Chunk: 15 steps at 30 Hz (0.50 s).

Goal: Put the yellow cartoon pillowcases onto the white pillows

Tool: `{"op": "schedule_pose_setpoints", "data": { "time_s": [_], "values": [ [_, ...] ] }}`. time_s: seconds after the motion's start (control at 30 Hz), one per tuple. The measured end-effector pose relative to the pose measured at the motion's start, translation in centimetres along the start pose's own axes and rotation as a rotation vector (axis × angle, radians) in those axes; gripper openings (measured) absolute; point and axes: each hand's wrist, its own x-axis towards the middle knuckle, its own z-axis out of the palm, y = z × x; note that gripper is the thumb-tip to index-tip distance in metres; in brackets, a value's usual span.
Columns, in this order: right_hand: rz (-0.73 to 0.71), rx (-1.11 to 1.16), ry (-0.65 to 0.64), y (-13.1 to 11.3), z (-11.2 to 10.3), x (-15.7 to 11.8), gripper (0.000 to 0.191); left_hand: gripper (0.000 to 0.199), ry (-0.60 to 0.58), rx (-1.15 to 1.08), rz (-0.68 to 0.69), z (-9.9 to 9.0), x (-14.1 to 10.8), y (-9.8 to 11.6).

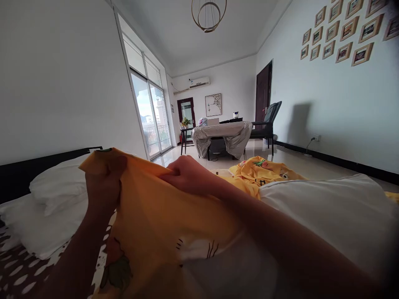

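Note:
A yellow printed cloth (149,224), with a plant-like print at its lower left and dark whisker-like lines lower down, hangs raised in front of me. My left hand (104,185) is closed on its upper left corner, and a fold of the fabric covers part of the fingers. Further right along the top edge, my right hand (187,174) pinches the same cloth. A white pillow or quilt (318,207) lies to the right, under and beside my right forearm. The lower part of the cloth overlaps a pale area that I cannot make out clearly.
More yellow printed fabric (264,170) lies bunched beyond my right forearm. White bedding (59,199) rests at the left on a brown patterned sheet (25,265). Farther off stand a covered table (221,131), a black chair (268,122) and a plant on a stand (185,122).

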Motion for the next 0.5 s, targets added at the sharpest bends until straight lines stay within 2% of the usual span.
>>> {"op": "schedule_pose_setpoints", "data": {
  "time_s": [0.13, 0.27, 0.33, 0.4, 0.5],
  "values": [
    [-0.039, -0.058, -0.083, 0.6, 0.2, -0.3, 0.037, 0.015, -0.004, 0.049, 0.051, 0.1, -0.4, -0.2],
    [-0.103, -0.293, -0.071, 1.1, 1.1, 0.0, 0.012, 0.008, -0.100, 0.163, 0.192, -0.2, -0.9, -0.5],
    [-0.083, -0.346, -0.077, 1.1, 1.4, 0.3, 0.009, 0.008, -0.138, 0.200, 0.218, -0.4, -1.0, -0.4],
    [-0.053, -0.351, -0.096, 1.2, 1.5, 0.6, 0.012, 0.009, -0.157, 0.218, 0.177, -0.6, -0.8, -0.1],
    [0.006, -0.351, -0.085, 1.5, 1.2, 0.7, 0.013, 0.017, -0.157, 0.204, 0.037, -1.0, -0.4, 0.5]
  ]
}}
